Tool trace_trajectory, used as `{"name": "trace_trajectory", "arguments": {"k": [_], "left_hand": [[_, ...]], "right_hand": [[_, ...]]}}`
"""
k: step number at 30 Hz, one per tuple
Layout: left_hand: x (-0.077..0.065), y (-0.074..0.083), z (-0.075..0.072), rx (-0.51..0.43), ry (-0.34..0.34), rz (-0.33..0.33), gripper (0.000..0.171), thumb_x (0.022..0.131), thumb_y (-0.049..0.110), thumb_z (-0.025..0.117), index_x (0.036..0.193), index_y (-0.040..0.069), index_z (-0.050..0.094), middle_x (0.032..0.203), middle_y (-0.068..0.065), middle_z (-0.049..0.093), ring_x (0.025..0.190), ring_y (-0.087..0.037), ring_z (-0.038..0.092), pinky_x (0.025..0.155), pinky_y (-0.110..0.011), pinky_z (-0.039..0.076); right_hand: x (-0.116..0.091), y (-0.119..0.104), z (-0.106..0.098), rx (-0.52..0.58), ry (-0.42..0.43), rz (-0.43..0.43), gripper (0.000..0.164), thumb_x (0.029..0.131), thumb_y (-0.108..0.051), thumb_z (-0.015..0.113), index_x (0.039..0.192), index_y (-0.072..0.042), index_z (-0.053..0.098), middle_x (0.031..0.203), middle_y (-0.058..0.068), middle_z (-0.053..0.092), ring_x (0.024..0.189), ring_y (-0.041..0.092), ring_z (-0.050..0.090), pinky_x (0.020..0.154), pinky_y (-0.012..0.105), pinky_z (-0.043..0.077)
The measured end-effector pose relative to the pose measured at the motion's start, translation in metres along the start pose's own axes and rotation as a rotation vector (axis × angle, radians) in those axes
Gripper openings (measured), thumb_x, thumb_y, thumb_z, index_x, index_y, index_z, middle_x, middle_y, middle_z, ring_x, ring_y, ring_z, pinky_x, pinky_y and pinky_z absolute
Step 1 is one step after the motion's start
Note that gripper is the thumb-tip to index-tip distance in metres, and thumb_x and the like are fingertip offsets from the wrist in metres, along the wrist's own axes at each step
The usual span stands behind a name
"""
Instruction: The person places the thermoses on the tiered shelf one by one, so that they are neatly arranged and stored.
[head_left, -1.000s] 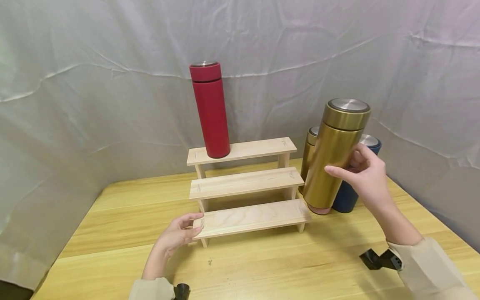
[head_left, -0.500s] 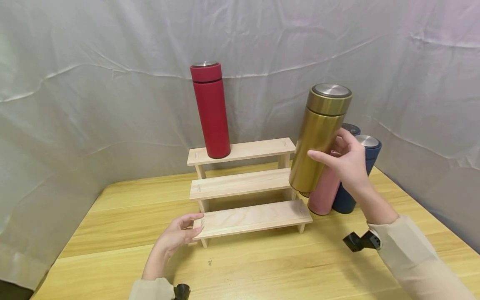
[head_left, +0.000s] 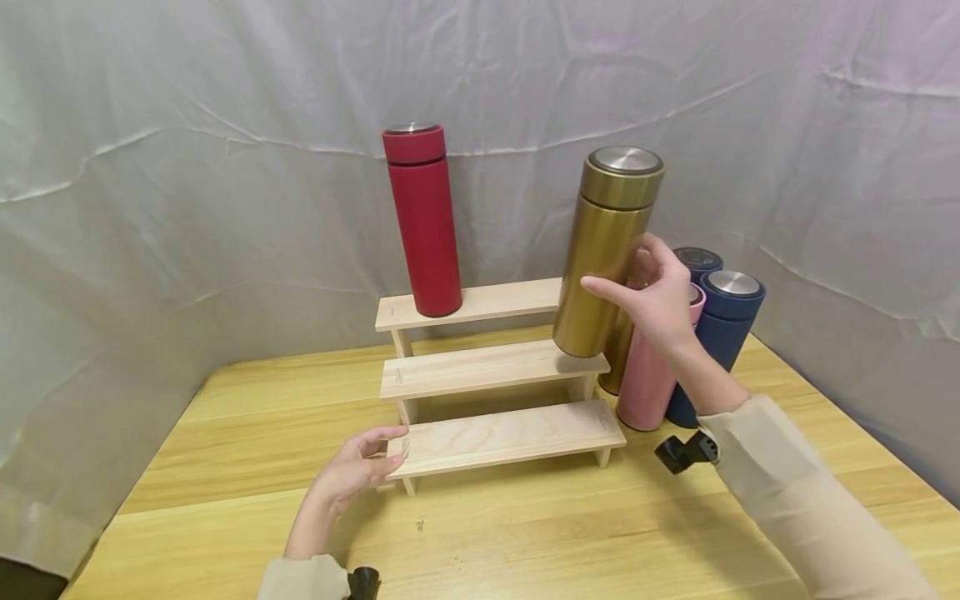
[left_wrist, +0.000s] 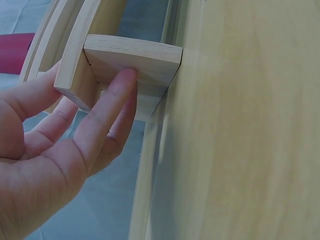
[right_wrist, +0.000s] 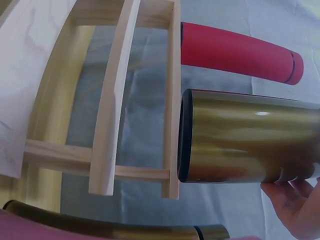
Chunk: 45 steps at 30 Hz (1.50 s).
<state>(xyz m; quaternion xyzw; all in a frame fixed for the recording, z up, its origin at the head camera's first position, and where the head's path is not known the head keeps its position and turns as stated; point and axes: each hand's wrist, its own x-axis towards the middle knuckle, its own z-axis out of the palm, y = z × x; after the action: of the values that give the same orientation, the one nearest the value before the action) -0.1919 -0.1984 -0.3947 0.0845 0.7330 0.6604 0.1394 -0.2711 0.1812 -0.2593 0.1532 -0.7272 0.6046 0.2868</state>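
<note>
My right hand [head_left: 660,304] grips a gold thermos flask [head_left: 600,250] around its middle, fingers behind and thumb in front. The flask tilts slightly, its base overlapping the right end of the middle step in the head view; in the right wrist view, its dark base [right_wrist: 185,135] is right by the top board. A three-step wooden display stand [head_left: 502,437] stands on the table. At the left end of its lowest step, my left hand [head_left: 356,462] pinches the board, fingers against the leg [left_wrist: 132,57]. A red thermos flask [head_left: 423,225] stands upright on the left of the top step.
Right of the stand, a pink flask [head_left: 647,383], a blue flask [head_left: 726,329], a darker-lidded blue flask [head_left: 697,257] and another gold flask [head_left: 617,354] cluster on the wooden table [head_left: 525,533]. A grey cloth [head_left: 285,208] hangs behind and at the sides.
My right hand has lifted the gold flask up and left, away from the other flasks toward the stand's right end. My left hand has stayed on the lowest step.
</note>
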Motion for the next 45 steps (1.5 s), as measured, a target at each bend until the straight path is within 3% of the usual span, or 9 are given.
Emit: {"name": "trace_trajectory", "arguments": {"k": [3, 6, 11, 21, 26, 36, 45], "left_hand": [[0.0, 0.0, 0.0, -0.004, -0.002, 0.0, 0.049, 0.085, 0.004, 0.057, 0.127, -0.009, 0.037, 0.135, -0.036, 0.017, 0.12, -0.049, 0.021, 0.087, -0.048, 0.041], [0.0, 0.0, 0.0, -0.006, -0.001, -0.007, 0.049, 0.085, 0.003, 0.057, 0.127, -0.009, 0.038, 0.135, -0.036, 0.016, 0.12, -0.049, 0.022, 0.087, -0.047, 0.042], [0.0, 0.0, 0.0, -0.007, 0.001, -0.012, 0.048, 0.085, 0.003, 0.057, 0.127, -0.008, 0.038, 0.134, -0.037, 0.016, 0.12, -0.049, 0.022, 0.086, -0.046, 0.042], [-0.001, 0.001, -0.001, 0.0, -0.008, 0.005, 0.048, 0.085, 0.003, 0.057, 0.127, -0.009, 0.037, 0.133, -0.038, 0.016, 0.118, -0.049, 0.025, 0.086, -0.047, 0.042], [-0.001, 0.001, 0.0, -0.001, -0.006, 0.0, 0.049, 0.085, 0.003, 0.057, 0.127, -0.009, 0.037, 0.131, -0.038, 0.018, 0.111, -0.042, 0.036, 0.082, -0.042, 0.045], [0.0, 0.0, 0.0, -0.023, 0.016, -0.017, 0.048, 0.084, 0.001, 0.057, 0.127, -0.009, 0.038, 0.13, -0.037, 0.023, 0.102, -0.032, 0.045, 0.08, -0.038, 0.047], [0.0, 0.0, 0.0, -0.008, -0.003, -0.004, 0.048, 0.085, 0.003, 0.057, 0.128, -0.009, 0.037, 0.131, -0.038, 0.019, 0.109, -0.039, 0.039, 0.082, -0.04, 0.046]], "right_hand": [[0.004, 0.001, 0.007, 0.021, -0.009, 0.005, 0.061, 0.066, -0.018, 0.08, 0.12, -0.015, 0.052, 0.11, 0.01, 0.059, 0.095, 0.021, 0.057, 0.076, 0.029, 0.049], [0.003, -0.021, 0.018, -0.017, -0.001, 0.024, 0.062, 0.068, -0.021, 0.079, 0.122, -0.013, 0.051, 0.111, 0.011, 0.058, 0.097, 0.021, 0.057, 0.08, 0.033, 0.048], [0.011, -0.034, 0.033, 0.007, 0.017, 0.036, 0.061, 0.067, -0.016, 0.079, 0.121, -0.01, 0.051, 0.106, 0.013, 0.06, 0.091, 0.017, 0.058, 0.077, 0.027, 0.047], [0.027, -0.032, 0.057, 0.004, 0.047, 0.037, 0.066, 0.065, -0.018, 0.08, 0.123, -0.008, 0.05, 0.107, 0.014, 0.06, 0.093, 0.019, 0.057, 0.079, 0.028, 0.046], [0.034, -0.031, 0.068, -0.017, 0.05, 0.031, 0.068, 0.065, -0.019, 0.08, 0.125, -0.009, 0.049, 0.109, 0.014, 0.059, 0.093, 0.021, 0.056, 0.079, 0.029, 0.046], [0.045, -0.025, 0.085, -0.035, -0.023, 0.002, 0.076, 0.066, -0.02, 0.08, 0.13, -0.007, 0.043, 0.117, 0.012, 0.056, 0.099, 0.02, 0.054, 0.084, 0.029, 0.044], [0.052, -0.022, 0.092, -0.058, -0.055, -0.008, 0.078, 0.067, -0.02, 0.079, 0.133, -0.004, 0.04, 0.122, 0.012, 0.053, 0.105, 0.021, 0.052, 0.088, 0.029, 0.042]]}}
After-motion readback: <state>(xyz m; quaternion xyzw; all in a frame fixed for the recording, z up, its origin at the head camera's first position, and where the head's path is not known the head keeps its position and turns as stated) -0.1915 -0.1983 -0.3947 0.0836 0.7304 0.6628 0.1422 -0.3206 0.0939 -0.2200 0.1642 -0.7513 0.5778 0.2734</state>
